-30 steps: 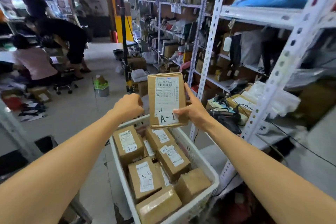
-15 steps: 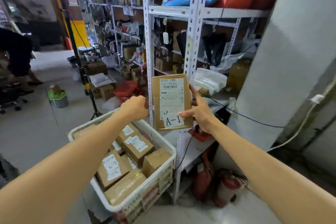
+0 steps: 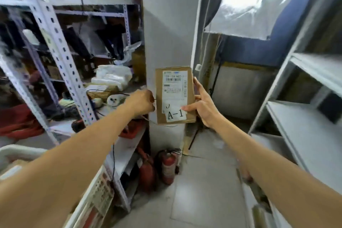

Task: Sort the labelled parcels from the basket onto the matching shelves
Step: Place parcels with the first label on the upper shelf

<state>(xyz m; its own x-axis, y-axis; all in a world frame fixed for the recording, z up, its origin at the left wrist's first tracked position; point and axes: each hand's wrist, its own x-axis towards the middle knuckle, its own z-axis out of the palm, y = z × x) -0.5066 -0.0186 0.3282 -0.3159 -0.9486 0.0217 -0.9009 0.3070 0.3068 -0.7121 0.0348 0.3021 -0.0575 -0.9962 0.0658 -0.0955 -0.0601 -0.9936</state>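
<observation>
An A-1 parcel, pinched upright in the right hand, hangs before a grey pillar between cluttered left racking and grey right shelves; left hand curled beside it, grip unclear.

The fingers of the left hand are curled out of sight beside the left edge of the parcel; a grip cannot be confirmed. The fine print on the label is too small to be read. The basket is cut off by the left edge, and the shelves are blurred.
</observation>
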